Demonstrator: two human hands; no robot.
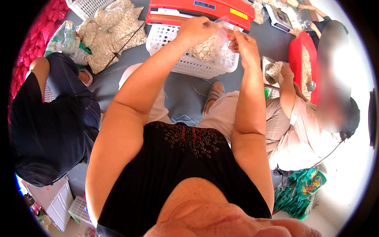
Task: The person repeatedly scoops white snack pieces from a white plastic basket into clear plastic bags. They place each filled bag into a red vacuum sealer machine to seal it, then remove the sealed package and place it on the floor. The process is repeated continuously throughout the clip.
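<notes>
Ahead of you lies the red machine, the white perforated basket just on your side of it. The clear bag of pale, flat pieces is over the basket — your left hand pinches its upper edge, fingers together — and your right hand's curled fingers clamp its right edge.
</notes>
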